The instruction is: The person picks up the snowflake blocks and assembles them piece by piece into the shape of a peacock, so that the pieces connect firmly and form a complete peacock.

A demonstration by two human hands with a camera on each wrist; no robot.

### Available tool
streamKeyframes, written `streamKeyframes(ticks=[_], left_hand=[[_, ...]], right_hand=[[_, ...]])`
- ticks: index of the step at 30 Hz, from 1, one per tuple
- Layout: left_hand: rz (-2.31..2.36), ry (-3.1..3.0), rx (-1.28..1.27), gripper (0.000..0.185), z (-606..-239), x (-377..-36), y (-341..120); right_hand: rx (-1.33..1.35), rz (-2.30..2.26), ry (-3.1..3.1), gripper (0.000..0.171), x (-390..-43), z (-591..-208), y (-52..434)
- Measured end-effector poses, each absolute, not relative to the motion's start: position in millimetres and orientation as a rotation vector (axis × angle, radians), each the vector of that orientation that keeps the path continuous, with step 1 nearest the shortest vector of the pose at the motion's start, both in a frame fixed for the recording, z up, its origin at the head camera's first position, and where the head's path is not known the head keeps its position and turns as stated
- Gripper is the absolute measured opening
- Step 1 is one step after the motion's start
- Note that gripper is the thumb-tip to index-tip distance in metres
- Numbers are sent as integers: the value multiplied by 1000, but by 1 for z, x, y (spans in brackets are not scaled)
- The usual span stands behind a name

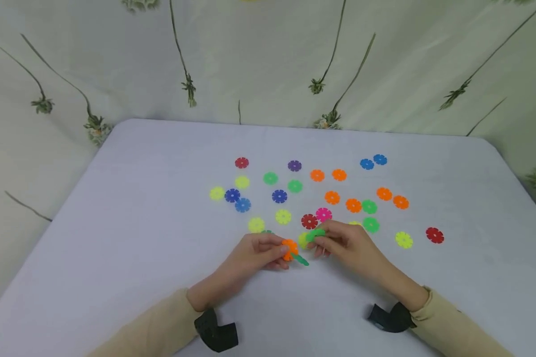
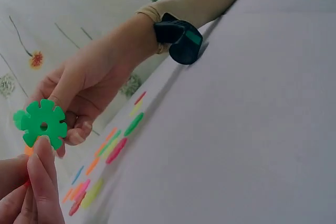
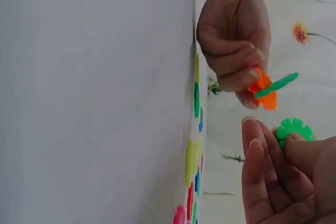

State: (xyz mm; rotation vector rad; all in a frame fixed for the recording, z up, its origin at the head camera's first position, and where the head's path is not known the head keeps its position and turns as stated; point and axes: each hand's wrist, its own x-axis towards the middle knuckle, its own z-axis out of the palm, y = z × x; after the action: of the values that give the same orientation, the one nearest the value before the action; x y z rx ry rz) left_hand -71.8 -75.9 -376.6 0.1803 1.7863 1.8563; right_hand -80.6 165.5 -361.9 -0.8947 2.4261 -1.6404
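Observation:
Near the middle of the table in the head view, my left hand (image 1: 259,254) pinches an orange notched flower disc (image 1: 288,246). A green notched disc (image 1: 301,259) is slotted crosswise into it; its flat face fills much of the view before the fingers in the left wrist view. Just to the right, my right hand (image 1: 353,248) pinches another green disc (image 1: 315,234) between thumb and finger. In the right wrist view this green disc (image 3: 295,128) is a short gap from the joined pair. A yellow disc (image 1: 303,240) lies on the table, partly hidden behind the right hand's disc.
Several loose discs lie scattered beyond the hands on the white table (image 1: 138,198), among them a dark red disc (image 1: 309,221), a pink disc (image 1: 323,214) and a red disc (image 1: 435,235) at the right. A flower-printed cloth (image 1: 259,59) hangs behind the table's far edge.

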Motion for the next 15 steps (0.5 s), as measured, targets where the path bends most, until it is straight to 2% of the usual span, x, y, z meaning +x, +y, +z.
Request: streamKeyframes(ticks=[3,10,15], left_hand=[[1887,1738,162,31,-377,-71,-75],[1930,1641,75,29,-378,-71,-73],[1930,1598,77,27,-376,-69,-73]], right_hand=[[-991,-1630,2437,13,-73,-364,157],[-973,-1627,2537,12,-67,-371,149],[-1056,-1684,2540,14,-65,-375,145]])
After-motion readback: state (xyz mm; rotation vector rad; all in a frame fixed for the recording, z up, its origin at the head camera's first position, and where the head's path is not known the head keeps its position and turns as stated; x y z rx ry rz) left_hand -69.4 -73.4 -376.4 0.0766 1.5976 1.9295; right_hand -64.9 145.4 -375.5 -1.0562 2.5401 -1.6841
